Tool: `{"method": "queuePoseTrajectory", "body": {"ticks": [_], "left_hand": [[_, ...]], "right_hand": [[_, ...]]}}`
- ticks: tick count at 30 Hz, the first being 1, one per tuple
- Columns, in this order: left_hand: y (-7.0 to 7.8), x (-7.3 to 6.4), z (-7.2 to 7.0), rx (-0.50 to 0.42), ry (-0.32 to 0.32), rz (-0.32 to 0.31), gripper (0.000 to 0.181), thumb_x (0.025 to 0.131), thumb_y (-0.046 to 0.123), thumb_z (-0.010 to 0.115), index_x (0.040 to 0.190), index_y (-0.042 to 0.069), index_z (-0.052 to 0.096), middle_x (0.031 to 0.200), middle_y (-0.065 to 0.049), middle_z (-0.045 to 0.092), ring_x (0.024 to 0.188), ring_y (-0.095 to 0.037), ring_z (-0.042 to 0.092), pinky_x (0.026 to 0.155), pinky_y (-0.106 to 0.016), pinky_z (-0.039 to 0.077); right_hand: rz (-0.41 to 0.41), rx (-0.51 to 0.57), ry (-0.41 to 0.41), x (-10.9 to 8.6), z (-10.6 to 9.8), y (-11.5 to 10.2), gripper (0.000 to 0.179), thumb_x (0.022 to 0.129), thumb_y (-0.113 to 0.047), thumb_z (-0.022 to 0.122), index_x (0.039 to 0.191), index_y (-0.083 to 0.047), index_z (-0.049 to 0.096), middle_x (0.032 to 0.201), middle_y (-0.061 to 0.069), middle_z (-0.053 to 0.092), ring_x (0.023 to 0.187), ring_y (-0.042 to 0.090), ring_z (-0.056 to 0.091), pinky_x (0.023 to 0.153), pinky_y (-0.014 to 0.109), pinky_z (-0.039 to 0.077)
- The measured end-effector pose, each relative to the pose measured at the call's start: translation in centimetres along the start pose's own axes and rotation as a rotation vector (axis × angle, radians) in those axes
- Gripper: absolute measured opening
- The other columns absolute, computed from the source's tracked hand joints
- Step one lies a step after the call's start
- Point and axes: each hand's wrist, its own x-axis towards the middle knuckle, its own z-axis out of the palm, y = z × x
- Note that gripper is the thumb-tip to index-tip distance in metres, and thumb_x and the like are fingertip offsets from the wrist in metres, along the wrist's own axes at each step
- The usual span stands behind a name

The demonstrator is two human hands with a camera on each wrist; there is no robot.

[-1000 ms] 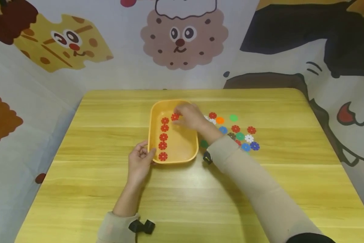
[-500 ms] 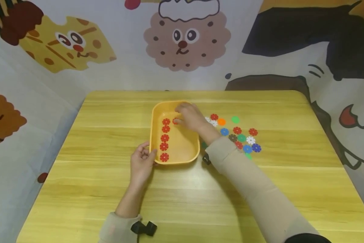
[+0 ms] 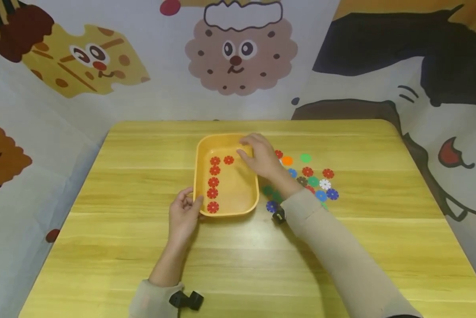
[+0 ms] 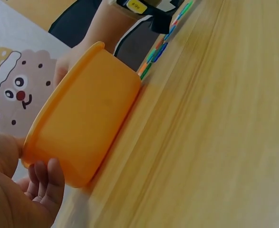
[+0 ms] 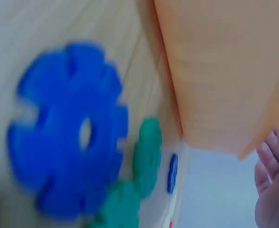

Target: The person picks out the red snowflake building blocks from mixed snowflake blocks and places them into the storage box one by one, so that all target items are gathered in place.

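Six red discs point(image 3: 213, 181) in tray point(image 3: 236, 190); left hand point(image 3: 184, 215) grips rim, eight o'clock: hold steady; right hand point(image 3: 262, 158), two o'clock, parted, empty.

I list: right sleeve point(image 3: 341, 249), beige; black wrist camera point(image 3: 279, 215), yellow label point(image 4: 137, 5), beside right sleeve's cuff; left sleeve point(image 3: 154, 298), beige, left of right sleeve.

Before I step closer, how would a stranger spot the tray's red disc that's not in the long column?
On the wooden table, find the yellow-orange tray held by the left hand. Inside, five red discs form a column along its left side. Your red disc lies right of the column's far end, the only one in the tray outside that line.
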Motion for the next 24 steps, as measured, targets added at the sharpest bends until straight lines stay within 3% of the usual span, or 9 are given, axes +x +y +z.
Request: {"method": "queuePoseTrajectory", "body": {"ticks": [5,15,24], "left_hand": [[0.3,0.0,0.1,0.027,0.012,0.004,0.036,0.100,0.020,0.065,0.132,0.007,0.057,0.093,-0.016,0.060,0.062,-0.013,0.059,0.056,-0.025,0.060],[0.6,-0.1,0.4,0.075,0.045,-0.010,0.033,0.101,0.023,0.063,0.130,0.008,0.059,0.091,-0.014,0.059,0.064,-0.014,0.057,0.054,-0.024,0.058],[0.6,-0.1,0.3,0.058,0.019,0.029,0.033,0.101,0.019,0.064,0.131,0.006,0.058,0.091,-0.018,0.059,0.062,-0.014,0.057,0.053,-0.024,0.058]], "right_hand": [[0.049,0.028,0.071,-0.7,-1.6,0.7,0.032,0.097,-0.019,0.069,0.121,0.002,0.065,0.116,0.013,0.066,0.111,0.029,0.060,0.103,0.041,0.051],[0.198,-0.006,0.042,-1.7,-4.2,2.9,0.032,0.098,-0.022,0.068,0.122,-0.001,0.065,0.112,0.014,0.067,0.106,0.029,0.061,0.096,0.043,0.055],[0.307,-0.013,-0.008,-2.8,-6.4,5.3,0.033,0.099,-0.021,0.068,0.123,0.002,0.064,0.114,0.017,0.065,0.107,0.032,0.059,0.094,0.048,0.054]]}}
